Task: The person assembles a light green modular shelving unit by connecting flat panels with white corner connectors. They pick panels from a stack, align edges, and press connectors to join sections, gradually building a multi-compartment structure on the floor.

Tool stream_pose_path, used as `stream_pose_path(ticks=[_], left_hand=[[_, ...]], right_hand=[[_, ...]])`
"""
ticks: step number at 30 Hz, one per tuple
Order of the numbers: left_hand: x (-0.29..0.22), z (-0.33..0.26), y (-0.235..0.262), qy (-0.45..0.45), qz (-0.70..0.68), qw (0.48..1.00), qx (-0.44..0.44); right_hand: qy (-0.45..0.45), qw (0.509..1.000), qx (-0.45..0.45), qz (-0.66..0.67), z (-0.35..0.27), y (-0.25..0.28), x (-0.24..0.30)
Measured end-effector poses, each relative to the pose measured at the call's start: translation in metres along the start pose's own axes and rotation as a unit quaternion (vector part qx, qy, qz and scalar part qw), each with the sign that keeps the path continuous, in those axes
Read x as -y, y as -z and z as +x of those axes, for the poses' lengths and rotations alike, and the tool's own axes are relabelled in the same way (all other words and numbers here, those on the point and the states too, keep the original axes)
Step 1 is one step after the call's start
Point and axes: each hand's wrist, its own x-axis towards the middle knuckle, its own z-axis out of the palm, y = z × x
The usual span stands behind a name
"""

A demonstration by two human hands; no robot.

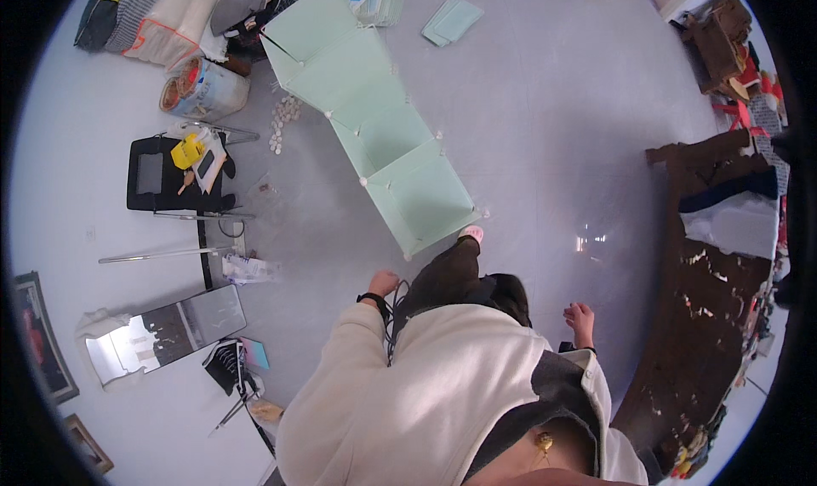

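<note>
My left hand point(383, 283) hangs beside my left leg, its fingers curled into a fist with a dark band at the wrist. Whether anything is inside the fist is hidden. Dark cables point(396, 305) loop just to its right. Out at my other side, my right hand point(579, 322) hangs with loosely bent fingers apart and nothing in them. Ahead of both hands, not touched by either, a pale green panel cube shelf point(430, 198) lies on the floor, open compartments facing up. White connectors join its corners. My foot, in a pink shoe point(472, 233), is beside its near end.
Loose green panels point(453, 21) lie on the floor beyond the shelf. White round connectors point(283, 122) are scattered to its left, near a bucket point(208, 90) and a black chair point(149, 173) with things on it. A mirror point(179, 331) stands at left. A dark wooden bench point(706, 316) runs along the right.
</note>
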Motion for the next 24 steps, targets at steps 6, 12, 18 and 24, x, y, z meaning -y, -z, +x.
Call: stream_pose_path(ticks=[6,12,18,24], left_hand=[[-0.122,0.033,0.030,-0.072,-0.088,0.987,-0.116],[-0.229,0.083,0.038,-0.094,-0.277,0.929,-0.228],[-0.327,0.114,-0.026,0.075,-0.227,0.969,-0.059],[-0.430,0.120,-0.046,-0.073,-0.287,0.945,-0.142]], right_hand=[[0.149,0.974,0.124,-0.118,0.086,0.046,0.006],[0.017,0.966,0.118,-0.231,0.171,0.078,0.102],[0.098,0.984,0.054,-0.141,0.292,0.155,0.269],[0.066,0.983,0.093,-0.141,0.419,0.176,0.410]])
